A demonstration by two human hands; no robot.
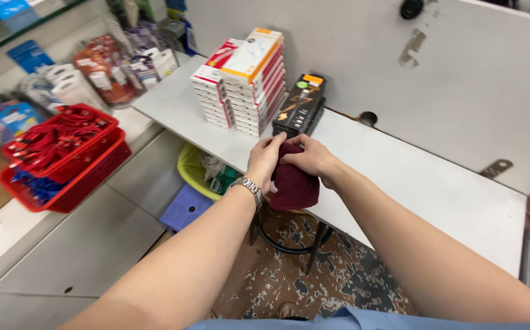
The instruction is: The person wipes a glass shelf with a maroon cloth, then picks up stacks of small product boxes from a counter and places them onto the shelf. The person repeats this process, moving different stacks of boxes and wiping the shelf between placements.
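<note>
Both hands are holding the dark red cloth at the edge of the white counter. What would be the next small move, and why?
Probably lift the dark red cloth fully onto the white counter. Both the left hand and the right hand pinch its top edge, while most of it hangs over the counter's front edge above the stool. The black box stands close behind, so keep the move short.

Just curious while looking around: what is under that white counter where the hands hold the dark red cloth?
Under the white counter show a yellow-green bin, a purple stool and a black-framed stool on patterned floor. The dark red cloth and both arms cover the rest.
</note>
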